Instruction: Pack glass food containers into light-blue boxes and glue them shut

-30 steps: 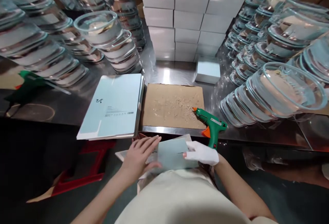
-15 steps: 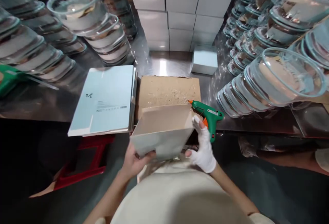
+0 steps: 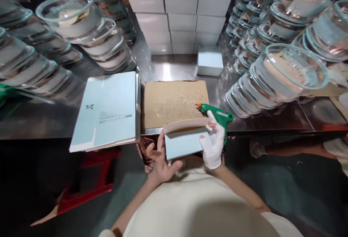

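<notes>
Bare lane of counter (image 3: 176, 68) runs between cardboard sheet (image 3: 174, 103) and stacked white boxes (image 3: 179, 16); small box (image 3: 209, 60) narrows it. Glass bowl stacks (image 3: 274, 74) wall both sides; flat blue cartons (image 3: 107, 110) and glue gun (image 3: 216, 115) flank the sheet.

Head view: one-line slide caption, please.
Both hands, left and white-gloved right, hold a pale-blue folded carton beside a green glue gun.

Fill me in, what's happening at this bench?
A person holds a pale blue folded cardboard box at the front edge of the steel table, bare left hand at its left end, white-gloved right hand at its right. A green glue gun lies beside a glue-spattered brown cardboard sheet. A stack of flat blue box blanks lies left; nested glass bowls and finished boxes stand behind.
</notes>
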A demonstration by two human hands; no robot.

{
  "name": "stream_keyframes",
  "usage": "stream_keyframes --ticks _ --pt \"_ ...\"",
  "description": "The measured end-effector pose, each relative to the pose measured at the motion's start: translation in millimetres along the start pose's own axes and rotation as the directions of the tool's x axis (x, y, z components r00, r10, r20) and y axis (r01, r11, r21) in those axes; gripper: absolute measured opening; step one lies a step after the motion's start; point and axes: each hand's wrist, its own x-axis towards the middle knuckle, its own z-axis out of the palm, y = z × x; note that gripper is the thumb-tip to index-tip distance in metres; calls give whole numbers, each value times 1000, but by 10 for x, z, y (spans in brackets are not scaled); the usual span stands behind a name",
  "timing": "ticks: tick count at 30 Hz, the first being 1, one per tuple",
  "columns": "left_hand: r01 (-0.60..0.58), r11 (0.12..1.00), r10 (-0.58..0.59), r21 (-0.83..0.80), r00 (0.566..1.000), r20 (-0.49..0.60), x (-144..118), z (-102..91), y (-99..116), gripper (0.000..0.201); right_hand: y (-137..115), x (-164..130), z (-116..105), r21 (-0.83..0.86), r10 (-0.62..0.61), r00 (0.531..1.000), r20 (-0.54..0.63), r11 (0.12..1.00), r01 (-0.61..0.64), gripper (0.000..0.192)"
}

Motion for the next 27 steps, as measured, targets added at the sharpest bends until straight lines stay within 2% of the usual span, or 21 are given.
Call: stream_keyframes --ticks 2,3,5,6,7,9,10,11,12,13,14,16,17,19,20,22,25,27 --pt "-103 993 101 -54 994 -50 68 -103 -11 44 16 44 -114 31 -6 1000 7 999 6 48" --pt "-138 989 134 -53 989 -69 98 -170 -30 39 24 87 -222 -9 5 1000 7 1000 -5 45" --pt "-136 991 134 -8 985 -110 140 -304 -95 33 25 204 -497 -240 27 997 -68 970 -43 37" --pt "-111 994 111 7 981 -157 151 -356 -137 31 20 274 -637 -402 50 991 -126 910 -97 37" --pt "-81 997 82 14 977 -197 160 -392 -178 30 12 347 -760 -556 100 980 -172 811 -180 39" --pt "-25 1000 26 9 969 -245 175 -407 -245 28 10 488 -923 -770 291 936 -198 545 -332 49" --pt "-8 1000 10 7 968 -252 185 -388 -265 29 22 550 -964 -822 403 895 -190 434 -369 54" --pt "-1 1000 3 7 968 -250 196 -357 -274 30 45 602 -986 -848 496 852 -170 367 -383 57" --pt "0 1000 2 8 970 -245 208 -316 -275 32 78 645 -1000 -851 547 823 -151 352 -391 59" --pt "-4 1000 5 6 970 -242 219 -273 -270 33 118 678 -1012 -825 569 811 -138 387 -412 57" --pt "-10 1000 10 2 969 -247 229 -232 -263 33 161 701 -1028 -757 585 802 -122 468 -457 52" --pt "-24 1000 21 -9 963 -270 244 -165 -250 31 232 723 -1065 -509 623 779 -74 648 -567 37" --pt "-25 1000 20 -12 958 -286 252 -144 -244 30 252 721 -1078 -373 639 768 -39 704 -604 32" --pt "-16 1000 12 -13 954 -299 280 -122 -225 29 245 690 -1070 -194 643 766 16 753 -628 33" --pt "-8 1000 3 -17 956 -292 304 -118 -206 29 221 660 -1044 -163 631 776 18 767 -620 34" --pt "18 999 -27 -38 963 -267 380 -113 -134 29 146 572 -958 -128 563 825 -54 815 -564 37" --pt "65 995 -79 -73 974 -212 553 -89 47 29 23 405 -819 -83 351 911 -217 923 -376 40" --pt "74 995 -87 -73 977 -195 674 -50 183 28 -51 304 -770 -73 277 950 -147 954 -290 36"
